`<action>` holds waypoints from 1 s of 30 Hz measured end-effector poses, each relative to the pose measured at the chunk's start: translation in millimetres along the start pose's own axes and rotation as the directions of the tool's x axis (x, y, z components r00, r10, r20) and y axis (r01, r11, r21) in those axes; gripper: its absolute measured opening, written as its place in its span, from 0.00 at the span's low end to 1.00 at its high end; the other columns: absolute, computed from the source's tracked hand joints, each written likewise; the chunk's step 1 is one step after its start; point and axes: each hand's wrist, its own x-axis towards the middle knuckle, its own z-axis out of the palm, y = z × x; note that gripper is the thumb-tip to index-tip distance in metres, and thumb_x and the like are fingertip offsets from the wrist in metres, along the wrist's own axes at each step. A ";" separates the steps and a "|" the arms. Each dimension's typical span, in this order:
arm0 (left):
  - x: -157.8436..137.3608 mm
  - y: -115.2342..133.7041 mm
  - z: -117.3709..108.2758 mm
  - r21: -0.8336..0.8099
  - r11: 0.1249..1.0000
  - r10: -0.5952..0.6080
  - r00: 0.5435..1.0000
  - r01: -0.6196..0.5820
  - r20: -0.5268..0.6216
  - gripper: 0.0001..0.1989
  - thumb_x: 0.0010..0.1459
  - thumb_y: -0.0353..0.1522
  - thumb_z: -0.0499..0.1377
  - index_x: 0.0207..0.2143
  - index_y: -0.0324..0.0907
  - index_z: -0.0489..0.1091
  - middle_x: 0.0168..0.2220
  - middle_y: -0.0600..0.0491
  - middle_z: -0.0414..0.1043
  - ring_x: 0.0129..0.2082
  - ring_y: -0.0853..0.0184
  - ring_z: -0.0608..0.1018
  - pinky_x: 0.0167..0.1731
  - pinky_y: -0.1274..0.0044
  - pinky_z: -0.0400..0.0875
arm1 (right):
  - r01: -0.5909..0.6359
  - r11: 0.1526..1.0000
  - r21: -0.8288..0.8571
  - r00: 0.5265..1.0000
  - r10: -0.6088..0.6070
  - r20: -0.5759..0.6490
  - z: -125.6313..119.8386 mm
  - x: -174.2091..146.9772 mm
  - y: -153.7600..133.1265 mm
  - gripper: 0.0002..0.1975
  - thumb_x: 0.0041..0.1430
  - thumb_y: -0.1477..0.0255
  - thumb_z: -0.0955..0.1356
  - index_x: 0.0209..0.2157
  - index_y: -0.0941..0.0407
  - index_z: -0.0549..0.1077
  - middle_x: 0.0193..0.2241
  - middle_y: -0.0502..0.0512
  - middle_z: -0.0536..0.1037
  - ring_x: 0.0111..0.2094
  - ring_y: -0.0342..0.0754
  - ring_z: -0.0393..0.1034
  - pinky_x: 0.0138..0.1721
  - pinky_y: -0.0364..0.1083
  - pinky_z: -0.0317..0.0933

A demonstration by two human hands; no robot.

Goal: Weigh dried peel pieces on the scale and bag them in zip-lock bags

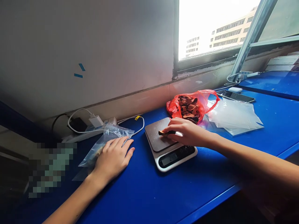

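Over blue table [144,189] near window [198,28], left hand [114,157] lies spread, right hand [184,131] pinches slice [163,133].

Your left grip [114,154] lies palm down, fingers loosely spread, thumb apart. Your right grip [183,131] is closed in a pinch, fingers bent. Your bare left forearm [76,197] angles forward; your bare right forearm [247,157] extends leftward.
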 end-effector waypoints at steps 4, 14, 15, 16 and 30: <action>-0.6 0.0 -0.4 0.000 1.000 -0.002 1.000 0.002 -0.002 0.21 0.67 0.39 0.49 0.52 0.43 0.77 0.55 0.43 0.78 0.54 0.50 0.78 0.55 0.58 0.70 | -0.032 0.999 0.006 0.999 0.032 -0.015 2.4 0.3 -1.8 0.08 0.68 0.67 0.67 0.42 0.55 0.78 0.38 0.57 0.78 0.40 0.48 0.72 0.40 0.47 0.66; -2.6 -2.2 2.6 0.015 1.000 0.003 0.999 -0.003 -0.034 0.20 0.66 0.38 0.51 0.51 0.44 0.78 0.53 0.44 0.79 0.52 0.49 0.79 0.52 0.58 0.73 | -0.101 0.995 -0.009 0.936 0.092 -0.339 -29.4 -4.2 23.0 0.09 0.67 0.65 0.67 0.33 0.54 0.73 0.32 0.55 0.79 0.34 0.47 0.73 0.37 0.47 0.66; -2.6 -2.2 2.6 0.012 1.000 0.003 0.999 -0.002 -0.032 0.20 0.66 0.38 0.51 0.51 0.44 0.78 0.53 0.44 0.79 0.53 0.49 0.79 0.52 0.58 0.72 | -0.168 0.986 -0.018 0.908 0.147 -0.393 -36.4 -8.9 33.6 0.10 0.67 0.64 0.66 0.32 0.54 0.73 0.31 0.55 0.79 0.33 0.48 0.72 0.36 0.47 0.67; -2.6 -2.3 2.6 0.008 1.000 0.002 1.000 -0.002 -0.029 0.20 0.66 0.38 0.51 0.51 0.44 0.78 0.53 0.44 0.79 0.53 0.49 0.79 0.53 0.58 0.72 | -0.251 0.968 -0.023 0.879 0.218 -0.423 -42.5 -14.1 45.3 0.10 0.66 0.64 0.66 0.33 0.54 0.73 0.32 0.55 0.79 0.33 0.48 0.73 0.36 0.48 0.67; -3.1 0.9 2.1 -0.009 1.000 -0.026 1.000 0.026 -0.012 0.19 0.66 0.38 0.51 0.52 0.45 0.77 0.54 0.44 0.78 0.54 0.50 0.78 0.54 0.58 0.71 | -0.415 0.883 -0.221 0.897 0.356 -0.262 -21.5 -14.2 140.2 0.05 0.54 0.69 0.68 0.30 0.54 0.75 0.32 0.59 0.79 0.35 0.54 0.73 0.36 0.51 0.65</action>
